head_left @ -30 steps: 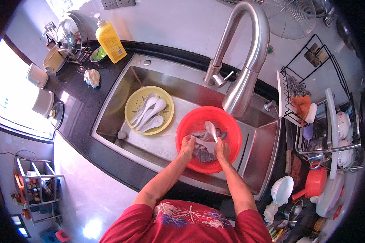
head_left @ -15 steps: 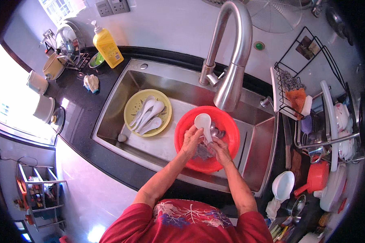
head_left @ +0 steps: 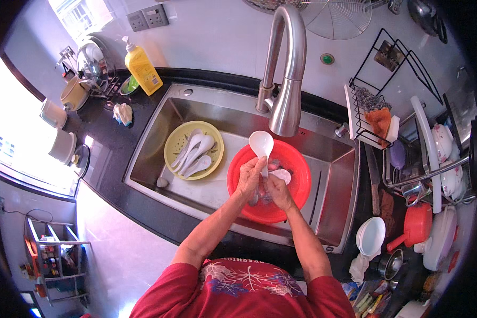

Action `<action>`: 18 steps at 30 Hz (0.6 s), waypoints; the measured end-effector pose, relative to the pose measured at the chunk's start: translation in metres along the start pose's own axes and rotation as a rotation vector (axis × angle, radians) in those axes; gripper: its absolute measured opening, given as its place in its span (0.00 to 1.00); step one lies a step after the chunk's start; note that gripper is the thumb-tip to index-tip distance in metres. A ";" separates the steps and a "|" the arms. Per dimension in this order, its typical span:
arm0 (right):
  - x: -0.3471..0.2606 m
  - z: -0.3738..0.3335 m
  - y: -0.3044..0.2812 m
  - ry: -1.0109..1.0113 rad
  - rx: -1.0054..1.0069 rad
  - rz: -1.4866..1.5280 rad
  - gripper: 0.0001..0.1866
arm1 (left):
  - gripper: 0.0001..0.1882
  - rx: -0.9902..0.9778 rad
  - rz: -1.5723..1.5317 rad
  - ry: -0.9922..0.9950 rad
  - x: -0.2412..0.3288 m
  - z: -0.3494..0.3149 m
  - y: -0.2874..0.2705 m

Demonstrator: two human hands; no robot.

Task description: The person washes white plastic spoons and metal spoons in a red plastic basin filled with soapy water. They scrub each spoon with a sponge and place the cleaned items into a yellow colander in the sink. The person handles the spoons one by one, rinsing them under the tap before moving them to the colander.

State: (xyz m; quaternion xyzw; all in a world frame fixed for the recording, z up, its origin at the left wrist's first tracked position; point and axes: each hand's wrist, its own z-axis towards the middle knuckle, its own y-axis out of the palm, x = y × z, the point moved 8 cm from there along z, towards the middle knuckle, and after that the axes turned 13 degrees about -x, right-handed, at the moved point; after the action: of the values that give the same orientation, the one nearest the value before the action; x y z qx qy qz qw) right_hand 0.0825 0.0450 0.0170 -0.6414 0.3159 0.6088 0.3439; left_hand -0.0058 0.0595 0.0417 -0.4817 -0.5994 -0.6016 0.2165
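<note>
Left hand (head_left: pixel 248 179) grips a white spoon (head_left: pixel 261 143) by its handle, above the red basin (head_left: pixel 301 177); right hand (head_left: pixel 279 192) is curled just below (its exact hold is hidden). Leftward of both, a yellow strainer (head_left: pixel 216 158) holds similar spoons (head_left: pixel 199 164).

We see a kitchen, by its look a household one. We recognise it by the steel sink (head_left: pixel 336 199), arched tap (head_left: pixel 286 108), dark counter (head_left: pixel 107 151) and yellow pump bottle (head_left: pixel 143 69); at right, we note a dish rack (head_left: pixel 453 165) with patterned bowls (head_left: pixel 450 180); at left, a cream saucepan (head_left: pixel 73 95).
</note>
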 end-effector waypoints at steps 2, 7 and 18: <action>0.010 -0.009 0.010 0.077 -0.092 0.088 0.12 | 0.17 -0.004 0.019 0.006 0.001 -0.002 0.003; 0.008 -0.021 0.010 0.135 -0.068 0.268 0.15 | 0.18 -0.222 0.111 0.092 -0.017 -0.009 0.032; 0.096 -0.023 0.004 0.298 -0.362 -0.539 0.11 | 0.13 0.328 0.604 0.017 -0.024 -0.005 -0.133</action>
State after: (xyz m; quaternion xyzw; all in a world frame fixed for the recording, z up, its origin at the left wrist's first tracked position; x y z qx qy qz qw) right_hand 0.0973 0.0251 -0.0786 -0.8338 0.0693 0.4422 0.3232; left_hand -0.1087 0.0719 -0.0461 -0.5910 -0.5166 -0.4102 0.4644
